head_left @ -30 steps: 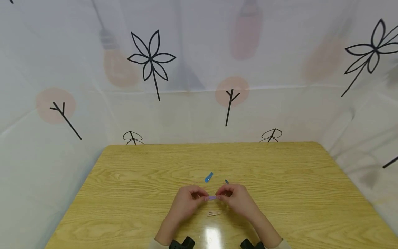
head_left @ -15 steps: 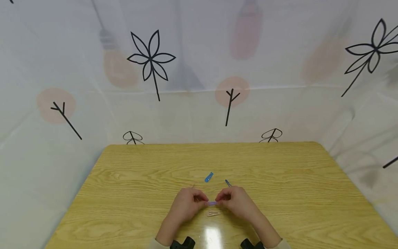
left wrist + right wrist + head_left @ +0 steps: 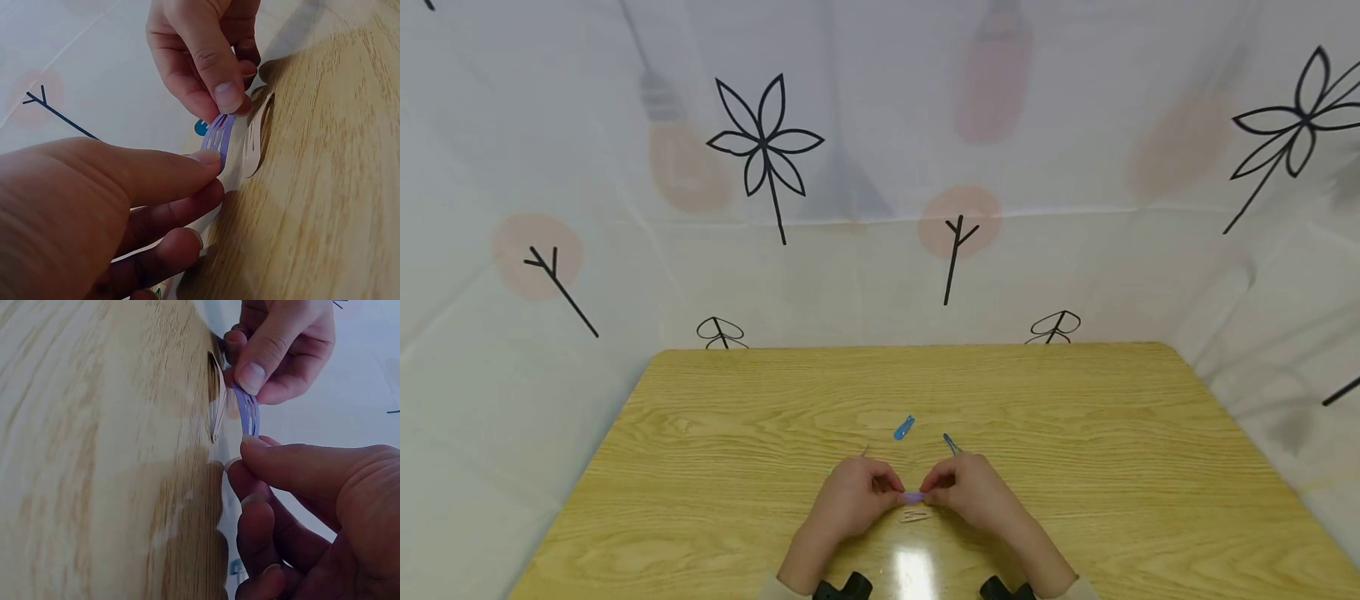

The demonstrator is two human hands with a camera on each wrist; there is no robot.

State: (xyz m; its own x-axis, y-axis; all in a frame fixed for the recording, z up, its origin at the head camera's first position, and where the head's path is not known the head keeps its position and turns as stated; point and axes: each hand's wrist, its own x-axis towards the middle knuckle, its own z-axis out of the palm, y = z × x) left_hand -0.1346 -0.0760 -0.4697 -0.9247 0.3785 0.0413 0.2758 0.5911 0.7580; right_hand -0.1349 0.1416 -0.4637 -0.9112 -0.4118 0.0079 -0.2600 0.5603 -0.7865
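Observation:
Between my two hands is a purple snap hair clip (image 3: 219,139), slightly bowed, with slots along its middle. My left hand (image 3: 857,497) pinches one end between thumb and forefinger, and my right hand (image 3: 967,492) pinches the other end the same way. The fingertips cover both ends of the clip. A beige snap hair clip (image 3: 915,516) lies on the table just on the near side of the purple one; in the right wrist view this beige clip (image 3: 217,403) shows edge-on beside it.
A blue hair clip (image 3: 904,427) lies on the wooden table (image 3: 737,408) beyond the hands. Another blue clip (image 3: 951,442) sticks out past the right hand. A thin pinkish clip end (image 3: 865,451) shows beyond the left hand. A patterned white cloth (image 3: 850,275) hangs behind the table.
Both hands have moved toward the body with the purple clip between them, bringing it closer to the beige clip. More of the blue clip beyond the right hand now shows.

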